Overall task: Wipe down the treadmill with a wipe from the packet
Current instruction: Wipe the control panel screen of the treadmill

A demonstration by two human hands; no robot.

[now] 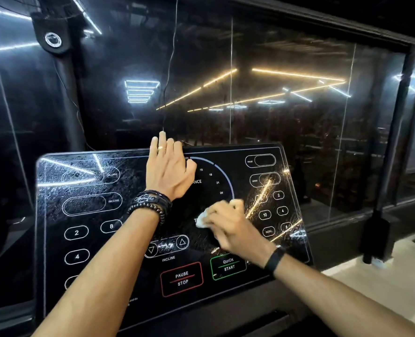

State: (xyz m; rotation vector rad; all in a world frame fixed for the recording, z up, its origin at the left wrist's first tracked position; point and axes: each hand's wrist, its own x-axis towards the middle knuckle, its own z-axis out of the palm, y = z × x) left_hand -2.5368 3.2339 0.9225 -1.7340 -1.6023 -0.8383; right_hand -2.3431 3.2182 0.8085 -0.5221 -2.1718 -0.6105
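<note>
We see the treadmill console [84, 239], a glossy black touch panel tilted back toward a wall of dark glass [274, 69]. Its surface is streaked and speckled, most plainly along the left edge and near the right edge, where ceiling strip lights glare off it. White outlines mark numbered buttons down both sides; a red PAUSE STOP button [181, 278] and a green QUICK START button [228, 264] sit by the near edge.

Our left hand [168, 171] lies flat on the panel with straight fingers reaching over the far edge; it wears a ring, and dark bead bracelets [150, 205] circle the wrist. Our right hand [228, 223], blurred, is curled around a bunched white wipe [202, 218] and presses it on the panel's middle, just right of centre. A black band [274, 260] wraps that wrist.

The glass mirrors warm and white light strips from a dim room. A pale floor [384, 283] shows beyond the right edge
</note>
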